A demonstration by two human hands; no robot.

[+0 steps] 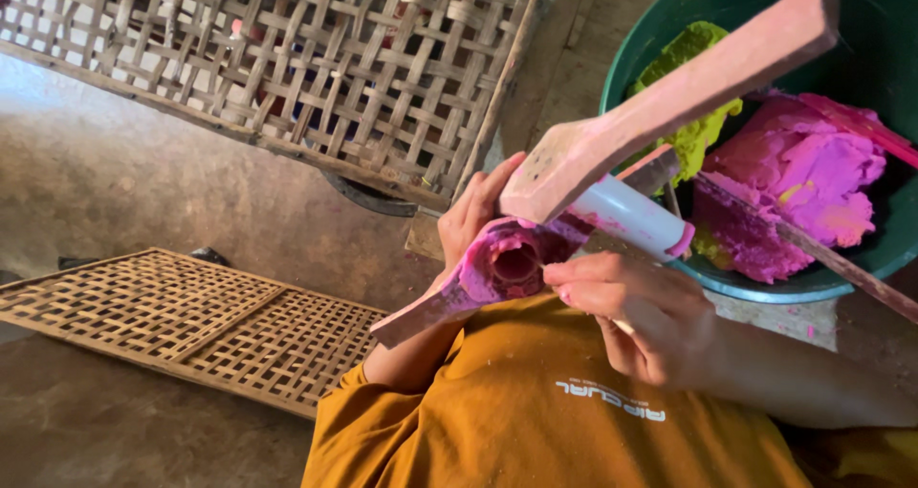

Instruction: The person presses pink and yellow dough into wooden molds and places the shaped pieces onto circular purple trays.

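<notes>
Head view: left hand (478, 211) wrapped round pink dough cone (507, 263) on wooden mould (421, 316), mid-scene. Right hand (636, 316) pinching cone rim, grip closed on it. Dough looks soft, sticky, dents easily imo; hold by mould, not dough. Green basin (813, 282) far right.

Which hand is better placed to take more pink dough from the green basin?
Right, probably. The right hand is next to the green basin and only fingers the pink dough cup; the left hand grips the wooden mould.
</notes>
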